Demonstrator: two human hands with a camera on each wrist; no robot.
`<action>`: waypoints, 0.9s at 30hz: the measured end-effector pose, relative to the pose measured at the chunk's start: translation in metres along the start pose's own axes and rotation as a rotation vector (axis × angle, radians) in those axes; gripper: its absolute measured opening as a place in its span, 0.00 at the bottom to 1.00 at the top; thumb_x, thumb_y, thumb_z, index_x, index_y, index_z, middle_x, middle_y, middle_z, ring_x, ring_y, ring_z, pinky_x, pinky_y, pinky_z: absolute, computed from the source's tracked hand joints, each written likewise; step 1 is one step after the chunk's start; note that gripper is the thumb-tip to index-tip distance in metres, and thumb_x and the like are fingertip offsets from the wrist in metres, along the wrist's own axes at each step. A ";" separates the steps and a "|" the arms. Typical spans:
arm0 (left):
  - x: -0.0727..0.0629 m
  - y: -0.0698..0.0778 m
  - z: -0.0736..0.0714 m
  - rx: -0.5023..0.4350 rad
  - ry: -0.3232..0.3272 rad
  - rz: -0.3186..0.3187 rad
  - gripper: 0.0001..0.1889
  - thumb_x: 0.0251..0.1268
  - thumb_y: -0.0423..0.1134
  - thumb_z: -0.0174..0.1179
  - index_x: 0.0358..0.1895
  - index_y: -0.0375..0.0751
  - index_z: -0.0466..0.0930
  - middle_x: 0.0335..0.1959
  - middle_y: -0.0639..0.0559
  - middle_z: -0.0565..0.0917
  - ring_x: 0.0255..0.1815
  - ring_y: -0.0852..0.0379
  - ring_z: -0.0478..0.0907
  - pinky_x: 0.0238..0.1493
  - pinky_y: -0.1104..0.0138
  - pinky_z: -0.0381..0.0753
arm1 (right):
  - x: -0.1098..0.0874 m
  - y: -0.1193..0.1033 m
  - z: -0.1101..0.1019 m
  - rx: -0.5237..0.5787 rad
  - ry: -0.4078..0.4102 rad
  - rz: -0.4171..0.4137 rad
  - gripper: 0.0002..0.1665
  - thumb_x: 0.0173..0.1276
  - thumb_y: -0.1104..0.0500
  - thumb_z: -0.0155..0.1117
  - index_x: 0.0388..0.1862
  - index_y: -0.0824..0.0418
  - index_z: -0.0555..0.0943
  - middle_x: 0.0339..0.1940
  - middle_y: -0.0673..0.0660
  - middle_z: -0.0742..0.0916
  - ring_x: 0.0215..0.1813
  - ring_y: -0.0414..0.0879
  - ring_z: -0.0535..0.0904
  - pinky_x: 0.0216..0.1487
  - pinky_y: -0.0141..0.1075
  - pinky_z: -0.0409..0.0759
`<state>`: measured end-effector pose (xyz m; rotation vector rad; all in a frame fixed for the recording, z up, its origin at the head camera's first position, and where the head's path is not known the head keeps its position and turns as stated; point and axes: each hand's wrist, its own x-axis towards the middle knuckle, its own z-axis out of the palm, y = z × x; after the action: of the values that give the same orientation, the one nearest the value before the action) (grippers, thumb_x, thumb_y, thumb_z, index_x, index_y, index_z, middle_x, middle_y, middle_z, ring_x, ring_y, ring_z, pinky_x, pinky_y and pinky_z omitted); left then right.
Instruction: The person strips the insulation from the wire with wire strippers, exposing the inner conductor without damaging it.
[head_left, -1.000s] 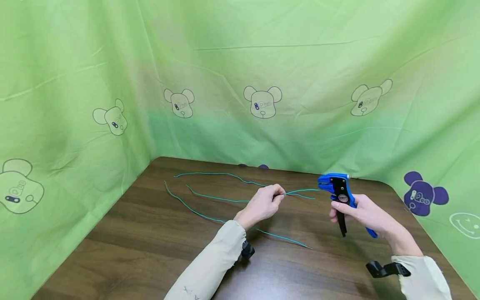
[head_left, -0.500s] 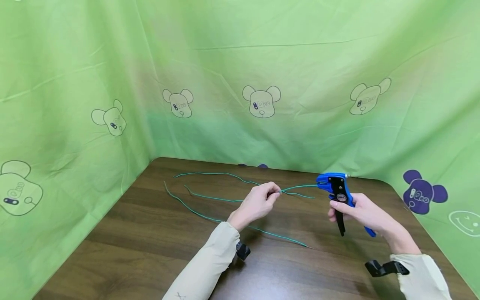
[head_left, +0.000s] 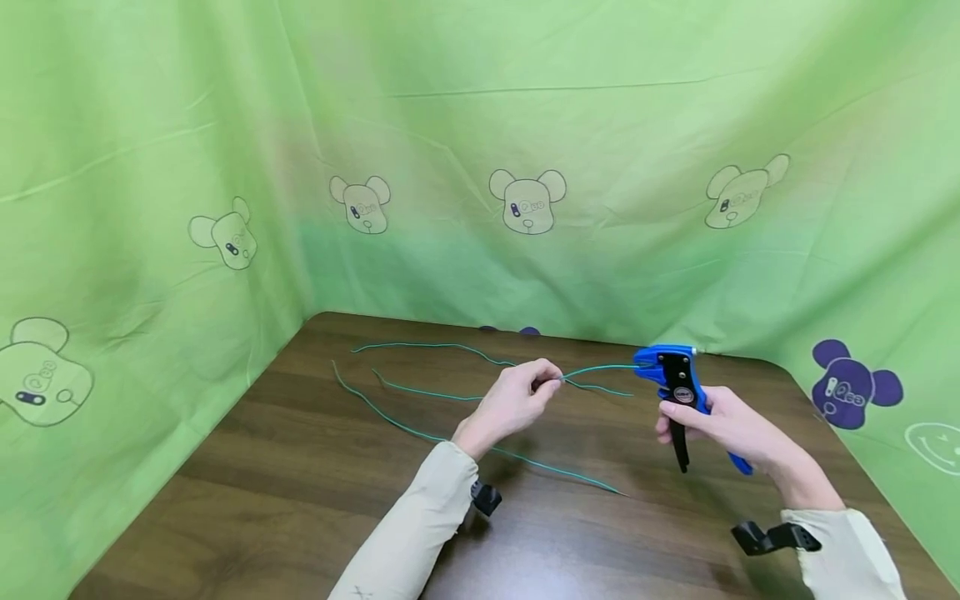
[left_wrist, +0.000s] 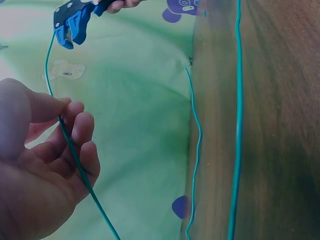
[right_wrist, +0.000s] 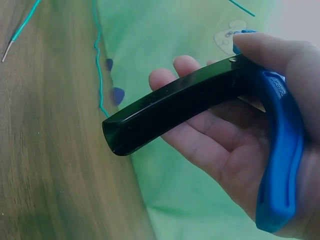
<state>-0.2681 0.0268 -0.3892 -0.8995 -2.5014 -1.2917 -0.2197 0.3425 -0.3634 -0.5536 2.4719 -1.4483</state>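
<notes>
My left hand [head_left: 551,382] pinches a thin teal wire [head_left: 600,369] between thumb and fingers, a little above the wooden table [head_left: 300,483]. The wire's free end reaches the blue head of a wire stripper [head_left: 663,367]. My right hand [head_left: 675,418] grips the stripper by its black and blue handles, which stand apart. In the left wrist view the wire [left_wrist: 75,155] runs across my fingers [left_wrist: 82,127] up to the stripper's head [left_wrist: 72,22]. The right wrist view shows my fingers [right_wrist: 200,145] round the black handle [right_wrist: 180,105] and my palm on the blue handle [right_wrist: 280,165].
Two more teal wires lie on the table, one near the back [head_left: 427,346] and a long one running diagonally under my left arm [head_left: 390,423]. Green cloth with bear prints [head_left: 525,204] walls the table on the left, back and right.
My left hand has drawn slightly left and up. The held wire's free end has risen from beside the stripper to its head. The right hand has barely moved.
</notes>
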 end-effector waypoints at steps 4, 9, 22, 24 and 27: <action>0.000 0.000 -0.003 -0.006 0.004 0.010 0.05 0.72 0.39 0.56 0.42 0.49 0.82 0.37 0.55 0.86 0.31 0.69 0.74 0.36 0.78 0.73 | 0.002 -0.002 0.002 0.030 -0.017 -0.002 0.17 0.79 0.58 0.49 0.47 0.72 0.78 0.38 0.64 0.89 0.42 0.54 0.89 0.49 0.34 0.84; -0.001 0.001 -0.006 -0.004 -0.001 0.006 0.05 0.72 0.40 0.56 0.43 0.50 0.82 0.37 0.56 0.86 0.32 0.70 0.74 0.37 0.78 0.73 | 0.002 -0.002 0.004 0.048 -0.030 -0.020 0.16 0.79 0.59 0.48 0.46 0.71 0.79 0.38 0.63 0.90 0.42 0.56 0.88 0.49 0.35 0.84; 0.000 0.004 -0.008 -0.018 -0.014 0.017 0.06 0.72 0.40 0.57 0.44 0.50 0.84 0.33 0.57 0.84 0.29 0.69 0.72 0.34 0.77 0.73 | 0.001 -0.007 0.006 0.081 -0.050 -0.054 0.15 0.79 0.61 0.48 0.46 0.68 0.80 0.38 0.63 0.89 0.42 0.54 0.89 0.49 0.35 0.84; 0.000 0.004 -0.008 -0.019 -0.016 0.023 0.06 0.72 0.40 0.57 0.44 0.49 0.84 0.32 0.56 0.84 0.28 0.69 0.71 0.33 0.77 0.73 | 0.000 -0.007 0.006 0.081 -0.050 -0.061 0.15 0.79 0.61 0.47 0.46 0.71 0.79 0.38 0.61 0.90 0.42 0.53 0.89 0.49 0.34 0.84; 0.000 0.005 -0.008 -0.027 -0.016 0.028 0.06 0.71 0.39 0.57 0.44 0.49 0.84 0.32 0.56 0.84 0.28 0.69 0.72 0.33 0.77 0.72 | -0.001 -0.009 0.007 0.084 -0.051 -0.064 0.17 0.79 0.61 0.47 0.46 0.76 0.77 0.37 0.60 0.90 0.42 0.53 0.89 0.49 0.35 0.84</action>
<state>-0.2658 0.0225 -0.3812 -0.9518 -2.4795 -1.3181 -0.2148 0.3334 -0.3591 -0.6502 2.3633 -1.5339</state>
